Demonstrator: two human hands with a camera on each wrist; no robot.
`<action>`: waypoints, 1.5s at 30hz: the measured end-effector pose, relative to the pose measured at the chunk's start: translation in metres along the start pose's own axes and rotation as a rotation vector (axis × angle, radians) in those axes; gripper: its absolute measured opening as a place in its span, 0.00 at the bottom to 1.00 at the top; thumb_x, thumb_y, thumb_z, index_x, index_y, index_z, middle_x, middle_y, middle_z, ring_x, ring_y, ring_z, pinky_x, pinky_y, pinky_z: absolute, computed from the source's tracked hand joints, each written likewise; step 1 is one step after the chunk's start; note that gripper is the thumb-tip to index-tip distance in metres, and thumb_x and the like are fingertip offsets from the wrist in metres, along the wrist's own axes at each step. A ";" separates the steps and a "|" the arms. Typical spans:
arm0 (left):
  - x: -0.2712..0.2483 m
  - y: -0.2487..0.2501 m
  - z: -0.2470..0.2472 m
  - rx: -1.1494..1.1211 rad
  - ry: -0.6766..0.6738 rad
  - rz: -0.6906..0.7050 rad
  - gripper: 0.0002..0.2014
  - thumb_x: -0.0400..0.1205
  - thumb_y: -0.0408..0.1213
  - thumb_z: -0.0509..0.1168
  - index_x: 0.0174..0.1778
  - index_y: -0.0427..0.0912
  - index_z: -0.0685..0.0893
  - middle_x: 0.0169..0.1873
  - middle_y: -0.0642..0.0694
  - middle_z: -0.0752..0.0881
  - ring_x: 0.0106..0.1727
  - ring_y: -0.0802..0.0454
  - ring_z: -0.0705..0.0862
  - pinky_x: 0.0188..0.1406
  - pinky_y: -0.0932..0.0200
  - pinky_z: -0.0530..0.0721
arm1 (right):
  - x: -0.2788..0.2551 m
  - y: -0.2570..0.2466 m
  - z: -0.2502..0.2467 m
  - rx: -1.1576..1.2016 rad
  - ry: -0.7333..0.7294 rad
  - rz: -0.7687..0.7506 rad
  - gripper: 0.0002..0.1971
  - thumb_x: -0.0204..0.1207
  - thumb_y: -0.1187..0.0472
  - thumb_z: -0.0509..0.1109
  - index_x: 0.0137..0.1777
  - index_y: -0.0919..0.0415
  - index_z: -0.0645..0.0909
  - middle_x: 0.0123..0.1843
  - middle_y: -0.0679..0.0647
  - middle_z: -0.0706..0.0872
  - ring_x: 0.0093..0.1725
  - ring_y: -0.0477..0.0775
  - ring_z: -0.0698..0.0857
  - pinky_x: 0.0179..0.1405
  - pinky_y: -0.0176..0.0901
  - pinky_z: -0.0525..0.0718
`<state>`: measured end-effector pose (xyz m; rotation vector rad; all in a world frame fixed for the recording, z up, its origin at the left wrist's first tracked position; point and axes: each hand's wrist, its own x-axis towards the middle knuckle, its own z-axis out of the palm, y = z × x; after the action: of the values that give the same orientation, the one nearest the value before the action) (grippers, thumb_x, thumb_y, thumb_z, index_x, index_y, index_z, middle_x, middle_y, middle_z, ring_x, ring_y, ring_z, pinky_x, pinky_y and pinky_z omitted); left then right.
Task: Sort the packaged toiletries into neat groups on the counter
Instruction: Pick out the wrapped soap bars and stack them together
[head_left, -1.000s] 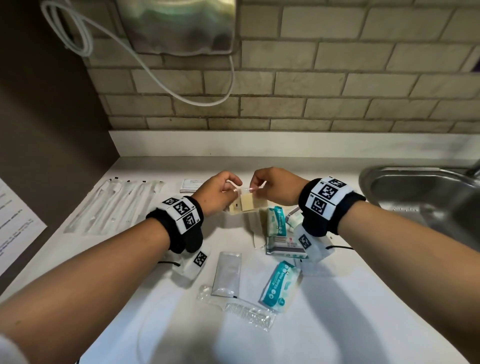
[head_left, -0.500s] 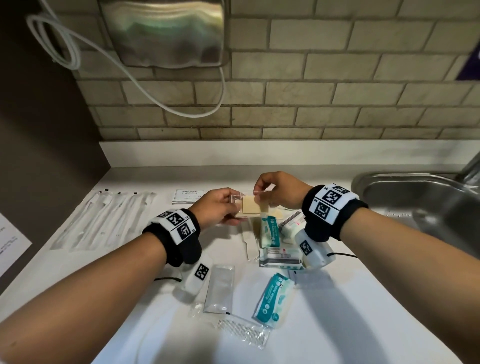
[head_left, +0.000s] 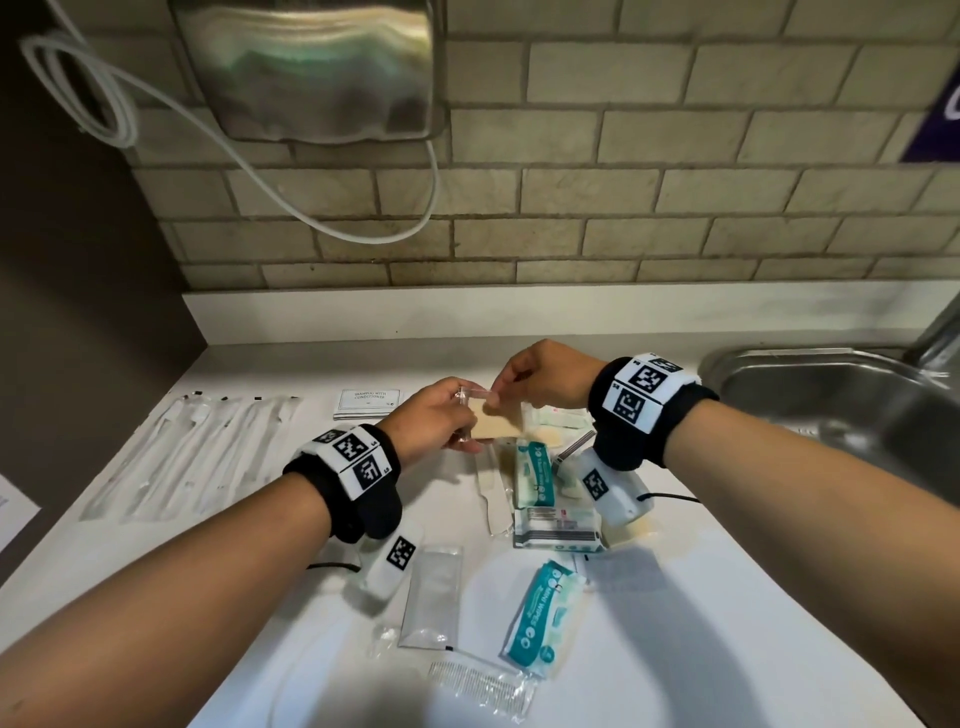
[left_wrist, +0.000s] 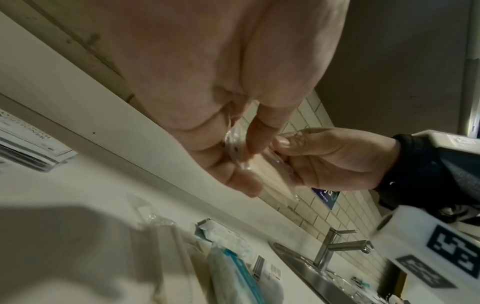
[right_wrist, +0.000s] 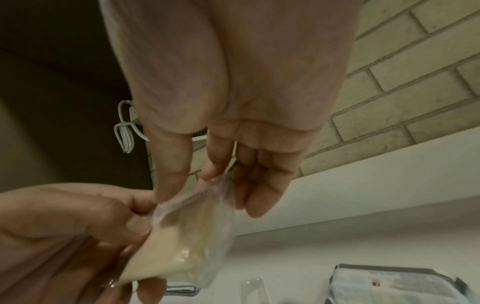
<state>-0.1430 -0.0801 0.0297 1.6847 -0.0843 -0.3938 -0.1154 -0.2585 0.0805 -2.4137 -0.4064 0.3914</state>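
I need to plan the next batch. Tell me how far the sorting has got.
Partly done. The long wrapped sticks lie in a neat row at the left, with a shampoo packet beside them. In hand: the left hand and right hand both pinch a clear bag with a beige pad. Left: wipes packs, comb and sachet lie mixed.

Counted against the sink (head_left: 831, 395) as landmark: two teal wipe packs (head_left: 535, 618) lie left of it, one nearer the sink (head_left: 535, 475), one farther forward. One white barcoded pack (head_left: 558, 527) sits between them. One shampoo sachet (head_left: 368, 404) lies farther left, near the wall. One clear sachet (head_left: 434, 597) and one packaged comb (head_left: 480, 686) lie left and forward. One beige pad in clear wrap (head_left: 496, 423) is held up left of the sink. The long wrapped sticks (head_left: 208, 457), farthest left, number about five; the exact count is unclear.
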 end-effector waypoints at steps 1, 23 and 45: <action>0.000 -0.002 -0.001 0.005 -0.007 0.009 0.15 0.84 0.22 0.58 0.65 0.35 0.77 0.41 0.43 0.79 0.43 0.45 0.86 0.52 0.51 0.90 | 0.002 0.000 0.000 -0.002 -0.007 0.012 0.08 0.73 0.54 0.76 0.48 0.57 0.90 0.37 0.47 0.86 0.35 0.43 0.78 0.35 0.33 0.76; 0.011 0.005 0.006 0.149 -0.013 0.088 0.26 0.84 0.26 0.63 0.71 0.55 0.65 0.34 0.38 0.86 0.30 0.52 0.85 0.30 0.60 0.81 | 0.019 0.021 -0.009 0.068 0.040 0.039 0.11 0.73 0.50 0.76 0.49 0.56 0.88 0.45 0.52 0.89 0.42 0.46 0.82 0.48 0.40 0.80; 0.001 0.003 0.070 0.114 -0.012 0.040 0.19 0.82 0.21 0.59 0.62 0.48 0.77 0.36 0.35 0.84 0.29 0.50 0.79 0.25 0.60 0.75 | -0.081 0.116 0.016 -0.576 -0.241 0.208 0.11 0.71 0.57 0.76 0.53 0.55 0.86 0.55 0.50 0.86 0.56 0.53 0.82 0.55 0.42 0.80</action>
<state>-0.1629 -0.1468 0.0253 1.7897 -0.1517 -0.3752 -0.1737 -0.3662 0.0077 -2.9946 -0.4149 0.7459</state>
